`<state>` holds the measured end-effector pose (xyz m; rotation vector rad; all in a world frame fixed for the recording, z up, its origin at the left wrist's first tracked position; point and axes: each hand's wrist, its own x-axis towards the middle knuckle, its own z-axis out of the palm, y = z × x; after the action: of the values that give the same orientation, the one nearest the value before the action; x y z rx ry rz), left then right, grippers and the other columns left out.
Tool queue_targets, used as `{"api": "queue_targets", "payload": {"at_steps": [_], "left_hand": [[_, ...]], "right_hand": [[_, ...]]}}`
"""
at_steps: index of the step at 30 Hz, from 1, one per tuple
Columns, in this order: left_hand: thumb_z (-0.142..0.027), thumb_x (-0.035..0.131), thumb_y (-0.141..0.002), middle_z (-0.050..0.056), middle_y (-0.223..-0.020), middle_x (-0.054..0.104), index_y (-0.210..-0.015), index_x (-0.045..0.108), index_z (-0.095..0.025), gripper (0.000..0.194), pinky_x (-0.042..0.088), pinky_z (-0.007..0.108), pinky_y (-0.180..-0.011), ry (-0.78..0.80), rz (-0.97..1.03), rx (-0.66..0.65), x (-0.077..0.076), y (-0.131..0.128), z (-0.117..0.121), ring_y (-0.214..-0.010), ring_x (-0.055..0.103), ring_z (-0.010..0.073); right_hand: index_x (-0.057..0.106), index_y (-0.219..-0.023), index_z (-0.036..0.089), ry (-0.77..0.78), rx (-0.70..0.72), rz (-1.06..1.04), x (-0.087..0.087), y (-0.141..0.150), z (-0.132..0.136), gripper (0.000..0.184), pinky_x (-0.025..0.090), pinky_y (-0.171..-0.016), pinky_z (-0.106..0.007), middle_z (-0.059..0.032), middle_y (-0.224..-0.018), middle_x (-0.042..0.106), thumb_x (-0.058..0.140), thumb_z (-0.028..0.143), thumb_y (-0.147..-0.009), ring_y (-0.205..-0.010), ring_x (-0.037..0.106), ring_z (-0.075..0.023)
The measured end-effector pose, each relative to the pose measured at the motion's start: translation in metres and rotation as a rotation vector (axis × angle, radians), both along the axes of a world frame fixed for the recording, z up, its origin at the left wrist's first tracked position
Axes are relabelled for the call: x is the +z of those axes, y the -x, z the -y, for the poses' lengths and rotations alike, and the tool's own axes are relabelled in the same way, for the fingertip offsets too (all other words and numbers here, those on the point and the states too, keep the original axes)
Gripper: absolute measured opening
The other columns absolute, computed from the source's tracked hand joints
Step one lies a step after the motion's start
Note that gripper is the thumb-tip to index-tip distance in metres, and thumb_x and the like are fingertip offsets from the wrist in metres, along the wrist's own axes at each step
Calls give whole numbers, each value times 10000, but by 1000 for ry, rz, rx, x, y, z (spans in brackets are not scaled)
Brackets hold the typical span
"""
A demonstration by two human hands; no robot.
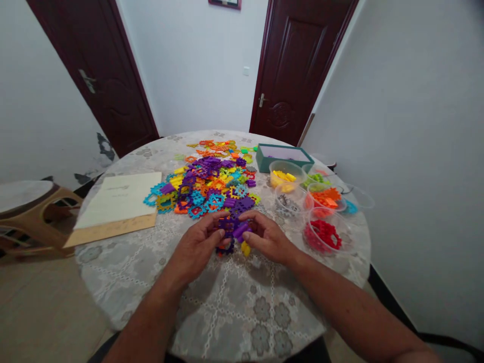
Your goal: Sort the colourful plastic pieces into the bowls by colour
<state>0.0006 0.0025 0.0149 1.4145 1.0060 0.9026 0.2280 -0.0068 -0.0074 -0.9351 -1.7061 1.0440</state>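
So I've got my left hand (202, 245) closed on a dark purple toothed piece (228, 225) and my right hand (266, 236) pinching a purple ribbed one (241, 231) — both low over the bench (212, 302), just on my side of the colourful pile (212, 181). I'd keep the grip light, square up the edges, then press evenly — forcing it crooked could bend the teeth. Bench has a patterned grey cloth, with white walls (196, 65) and dark red doors (293, 60) beyond.
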Motion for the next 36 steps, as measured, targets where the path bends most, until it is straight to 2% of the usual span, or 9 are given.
{"api": "queue_targets", "payload": {"at_steps": [4, 11, 17, 20, 22, 28, 30, 32, 36], "left_hand": [[-345, 623, -935, 54, -1051, 742, -1457, 566, -259, 532, 577, 357, -854, -49, -21, -100, -2, -4, 3, -884, 711, 190], [-329, 579, -951, 50, -978, 742, -1506, 508, -243, 566, 562, 328, -788, -98, -125, -143, 3, -7, 6, -852, 692, 186], [-422, 597, -955, 99, -1112, 762, -1388, 595, -212, 481, 585, 371, -813, -112, -135, -55, 0, 2, 2, -917, 730, 228], [-408, 605, -949, 107, -1114, 767, -1325, 631, -198, 432, 598, 398, -852, -129, -155, -25, -4, 1, -1, -998, 740, 255], [-362, 614, -939, 113, -1162, 764, -1293, 656, -199, 392, 597, 411, -898, -185, -199, -22, -7, -1, -2, -1057, 737, 261], [-254, 624, -938, 95, -1273, 738, -1317, 657, -231, 381, 539, 444, -1056, -560, -493, -33, -13, -9, 7, -1178, 696, 256], [-216, 622, -939, 99, -1302, 722, -1330, 644, -224, 391, 523, 453, -1081, -681, -563, -75, -15, -11, 10, -1217, 670, 260], [-183, 613, -941, 102, -1286, 722, -1310, 650, -216, 373, 530, 453, -1068, -756, -621, -121, -18, -12, 10, -1212, 662, 263], [-169, 593, -950, 107, -1216, 735, -1274, 664, -204, 334, 551, 463, -1019, -787, -722, -102, -19, -11, 7, -1155, 669, 277]], "right_hand": [[548, -1388, 267, 82, 42, -87, 0, 1, 0, 510, 587, -824, -335, -77, -1191, 665, 712, 322, -908, -953, 688, -182], [647, -1135, 221, 203, 83, -14, 1, -1, -2, 278, 556, -753, -285, -20, -989, 708, 730, 242, -870, -824, 669, -150], [708, -1167, 244, 278, 200, 294, 40, -25, -1, 337, 522, -653, -243, 14, -882, 711, 743, 202, -835, -741, 643, -137], [718, -1178, 235, 315, 137, 312, 55, -36, -11, 328, 490, -576, -228, 7, -862, 707, 729, 262, -851, -673, 608, -125], [711, -1151, 210, 370, 51, 220, 49, -37, -22, 321, 473, -545, -223, 1, -851, 707, 727, 291, -841, -621, 582, -112], [689, -1124, 211, 546, -166, -138, -7, -31, -35, 401, 487, -570, -221, -24, -909, 719, 798, 358, -767, -629, 583, -104], [681, -1153, 217, 543, -177, -140, -10, -33, -30, 414, 499, -582, -236, -25, -919, 712, 783, 390, -790, -630, 588, -109], [685, -1168, 214, 477, -146, -1, 0, -36, -23, 394, 479, -563, -240, -23, -914, 711, 754, 389, -822, -614, 578, -111], [745, -1118, 231, 256, 21, 494, 44, -48, -14, 277, 482, -640, -250, -14, -905, 733, 733, 291, -847, -718, 627, -141]]}}
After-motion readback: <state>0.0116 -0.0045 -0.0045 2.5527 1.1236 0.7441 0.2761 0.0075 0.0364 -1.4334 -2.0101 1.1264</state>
